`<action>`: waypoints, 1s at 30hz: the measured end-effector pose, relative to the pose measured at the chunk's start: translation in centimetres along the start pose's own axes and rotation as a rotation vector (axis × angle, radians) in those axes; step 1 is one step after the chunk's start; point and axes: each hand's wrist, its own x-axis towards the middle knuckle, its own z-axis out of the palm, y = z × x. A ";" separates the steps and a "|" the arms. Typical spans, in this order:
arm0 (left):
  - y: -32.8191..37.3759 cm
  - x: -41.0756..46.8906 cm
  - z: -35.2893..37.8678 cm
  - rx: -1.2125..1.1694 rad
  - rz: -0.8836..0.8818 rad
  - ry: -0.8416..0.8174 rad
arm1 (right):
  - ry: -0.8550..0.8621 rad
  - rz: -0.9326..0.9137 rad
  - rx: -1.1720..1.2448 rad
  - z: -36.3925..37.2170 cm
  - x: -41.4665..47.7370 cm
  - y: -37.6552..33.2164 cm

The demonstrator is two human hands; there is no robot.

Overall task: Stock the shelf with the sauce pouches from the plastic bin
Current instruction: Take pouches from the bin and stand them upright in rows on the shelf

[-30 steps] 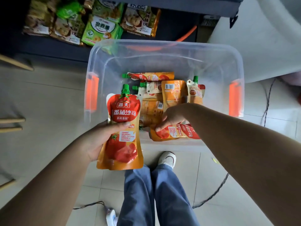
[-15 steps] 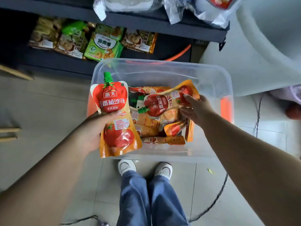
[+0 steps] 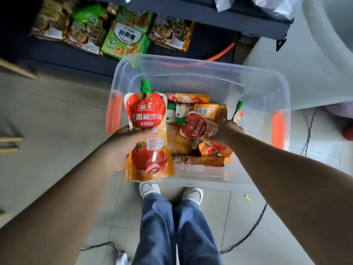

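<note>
Here the left hand (image 3: 122,148) gripped one tomato sauce pouch (image 3: 148,134) upright at the plastic bin (image 3: 210,73) rim. The right hand (image 3: 225,131) pinched a second pouch (image 3: 198,127) above the pile (image 3: 183,148). On slick film, that pinch could slip.

Pouch (image 3: 148,134) in my left hand (image 3: 120,148): 海天, 番茄沙司, 非转基因; small print unreadable.
Second pouch (image 3: 198,127), my right hand (image 3: 226,131), 3 o'clock: 海天, 番茄沙司, tilted.
Green snack bag (image 3: 126,39), 12 o'clock: 金麦圈.

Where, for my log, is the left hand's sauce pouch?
The sauce pouch sits centre-left in head view, in the left hand, by the plastic bin's left wall.
</note>
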 end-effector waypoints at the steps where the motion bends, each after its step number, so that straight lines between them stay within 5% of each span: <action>1: 0.0 0.0 -0.1 0.004 0.000 -0.002 | -0.009 0.000 -0.070 0.1 0.1 -0.1; 8: 3.4 -2.0 0.0 -0.010 0.066 0.016 | -0.080 -0.139 0.136 -2.7 -2.9 -1.6; 16: 14.3 -9.8 1.1 0.033 0.279 0.008 | 0.051 -0.449 0.995 -16.4 -13.5 -3.9; 30: 29.1 -34.1 5.2 0.040 0.832 0.026 | 0.189 -1.064 1.270 -35.9 -36.9 -5.4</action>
